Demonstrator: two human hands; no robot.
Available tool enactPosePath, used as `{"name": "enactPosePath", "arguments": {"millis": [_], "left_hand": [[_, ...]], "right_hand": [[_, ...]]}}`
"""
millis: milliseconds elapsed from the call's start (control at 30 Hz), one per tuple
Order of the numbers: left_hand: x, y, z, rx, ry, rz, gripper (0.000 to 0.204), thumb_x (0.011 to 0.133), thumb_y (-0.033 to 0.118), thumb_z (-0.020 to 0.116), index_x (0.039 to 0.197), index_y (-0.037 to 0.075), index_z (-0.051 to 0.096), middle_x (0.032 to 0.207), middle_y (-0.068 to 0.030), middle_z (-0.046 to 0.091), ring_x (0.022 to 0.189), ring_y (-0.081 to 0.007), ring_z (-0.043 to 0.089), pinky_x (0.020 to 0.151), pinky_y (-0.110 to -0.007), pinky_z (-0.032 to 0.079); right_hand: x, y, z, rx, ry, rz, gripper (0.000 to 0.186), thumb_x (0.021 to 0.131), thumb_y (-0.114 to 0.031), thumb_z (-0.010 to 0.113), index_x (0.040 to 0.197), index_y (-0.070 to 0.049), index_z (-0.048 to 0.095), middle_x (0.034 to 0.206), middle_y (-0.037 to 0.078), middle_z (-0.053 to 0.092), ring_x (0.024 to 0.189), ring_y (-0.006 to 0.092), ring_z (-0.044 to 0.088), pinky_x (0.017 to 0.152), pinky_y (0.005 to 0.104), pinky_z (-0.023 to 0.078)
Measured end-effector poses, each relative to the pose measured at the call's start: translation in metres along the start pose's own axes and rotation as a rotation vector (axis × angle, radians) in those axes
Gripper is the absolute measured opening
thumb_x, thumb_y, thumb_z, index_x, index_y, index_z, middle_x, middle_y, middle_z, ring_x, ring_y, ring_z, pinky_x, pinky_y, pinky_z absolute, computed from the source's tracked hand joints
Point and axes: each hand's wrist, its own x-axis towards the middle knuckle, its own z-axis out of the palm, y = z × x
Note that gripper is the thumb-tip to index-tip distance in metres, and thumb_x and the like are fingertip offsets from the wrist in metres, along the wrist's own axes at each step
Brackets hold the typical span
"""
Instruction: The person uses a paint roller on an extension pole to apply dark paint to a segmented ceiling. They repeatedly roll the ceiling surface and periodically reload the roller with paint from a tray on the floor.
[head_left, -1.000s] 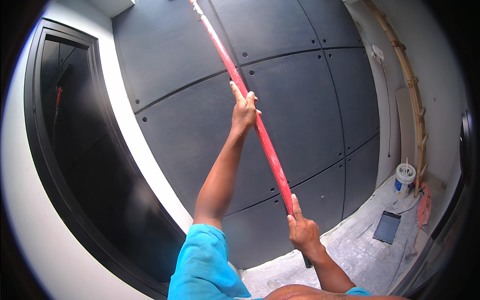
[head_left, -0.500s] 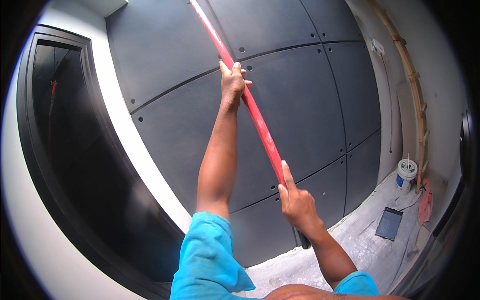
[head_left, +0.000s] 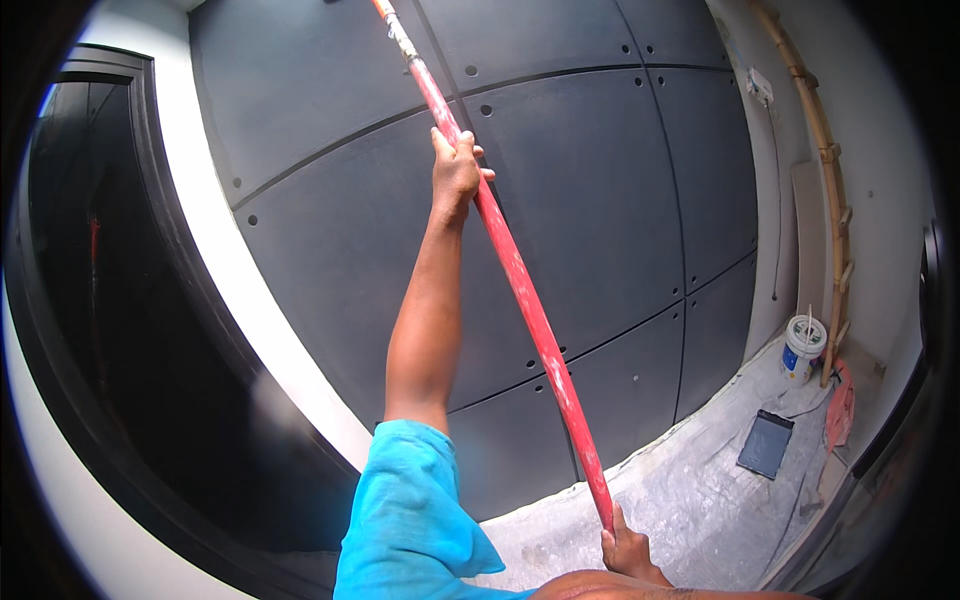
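Observation:
A long red pole point(head_left: 530, 300) slants across the view, from the upper left down to the lower right. My left hand point(head_left: 458, 172) is wrapped round its upper part, arm stretched up. Low down, near the bottom edge of the view, my right hand point(head_left: 626, 552) grips the pole's lower end. Above my left hand a paint-flecked metal fitting point(head_left: 402, 40) joins the pole to an orange piece point(head_left: 384, 8), which runs out of the picture. Behind the pole stands a dark grey panelled wall point(head_left: 590, 190) with grooves and small round holes.
On the left is a dark, glossy door point(head_left: 110, 300) in a black frame. Plastic sheeting point(head_left: 680, 510) covers the floor. A white bucket point(head_left: 803, 345), a dark tray point(head_left: 767, 444) and pinkish cloth point(head_left: 840, 400) lie at the right, near a bamboo ladder point(head_left: 832, 190).
My right hand has moved down with the pole, bringing the metal fitting into view at the top. My left hand has stayed at nearly the same height, so the pole has slid through it.

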Motion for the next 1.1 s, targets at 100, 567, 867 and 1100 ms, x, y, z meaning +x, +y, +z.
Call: {"name": "enactPosePath", "arguments": {"millis": [100,567,867,1100], "left_hand": [[-0.016,-0.016,0.005,0.02,0.006,-0.046,0.066,0.103,0.028,0.047,0.153,-0.001,0.015,0.103,-0.0154,0.057,0.059,-0.0168,0.064,0.053,-0.028,0.055],[-0.196,-0.115,0.037,-0.081,-0.094,-0.237,0.068,0.104,0.021,0.044,0.157,0.009,0.003,0.083,-0.0074,0.058,0.047,-0.0157,0.059,0.045,-0.029,0.052],[-0.251,-0.138,0.055,-0.178,-0.083,-0.249,0.067,0.104,0.018,0.044,0.158,0.009,0.005,0.083,-0.0063,0.054,0.048,-0.0139,0.058,0.044,-0.028,0.053],[-0.238,-0.141,0.064,-0.247,-0.086,-0.194,0.063,0.105,0.021,0.046,0.155,0.008,0.009,0.085,-0.0052,0.05,0.048,-0.0118,0.054,0.045,-0.025,0.053]], "right_hand": [[-0.053,0.052,0.016,0.028,-0.096,0.018,0.076,0.093,-0.017,0.061,0.155,0.002,0.022,0.068,0.022,0.065,0.057,0.0403,0.066,0.052,0.0487,0.051],[-0.199,0.148,0.042,0.07,-0.529,0.631,0.062,0.097,-0.039,0.055,0.151,-0.021,0.031,0.113,0.022,0.066,0.1,0.0444,0.064,0.085,0.0508,0.051],[-0.196,0.159,0.044,0.07,-0.515,0.662,0.053,0.096,-0.034,0.058,0.142,-0.018,0.038,0.098,0.02,0.064,0.087,0.0397,0.064,0.076,0.0488,0.051],[-0.201,0.182,0.041,0.055,-0.517,0.641,0.046,0.095,-0.03,0.061,0.134,-0.015,0.044,0.086,0.018,0.063,0.076,0.0361,0.064,0.069,0.0473,0.051]]}}
